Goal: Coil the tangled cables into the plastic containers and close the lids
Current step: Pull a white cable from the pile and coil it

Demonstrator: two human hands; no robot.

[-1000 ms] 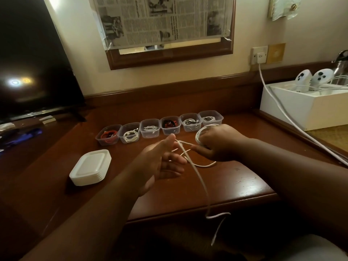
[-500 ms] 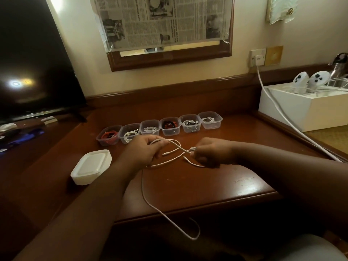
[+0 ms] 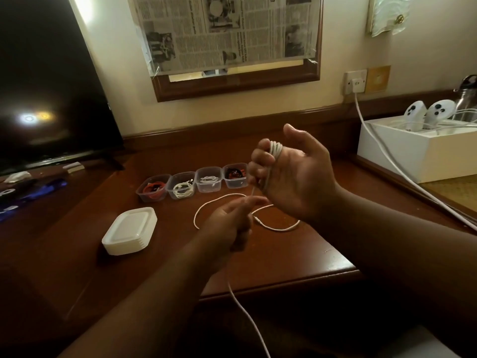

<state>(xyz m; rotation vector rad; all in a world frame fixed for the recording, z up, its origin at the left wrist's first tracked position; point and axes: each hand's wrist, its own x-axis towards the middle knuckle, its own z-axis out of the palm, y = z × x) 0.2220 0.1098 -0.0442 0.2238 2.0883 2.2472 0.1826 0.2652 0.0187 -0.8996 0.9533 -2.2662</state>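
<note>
At frame centre the right hand [image 3: 291, 174] has limp, light cable [image 3: 275, 149] looped round its curled fingers; left hand [image 3: 231, 223] pinches the slack, best gripped there

dim warm light | lamp glare on tv screen [image 3: 33, 117] | dark foreground | wide-angle edge bending

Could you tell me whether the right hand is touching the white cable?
Touching: the head view shows the white cable wound around the right hand's fingers.

Television [image 3: 46, 81] stands left on the desk [image 3: 296, 257]. Newspaper [image 3: 227, 32] covers the wall frame. White box [image 3: 423, 156] holds two controllers [image 3: 427, 113].
</note>
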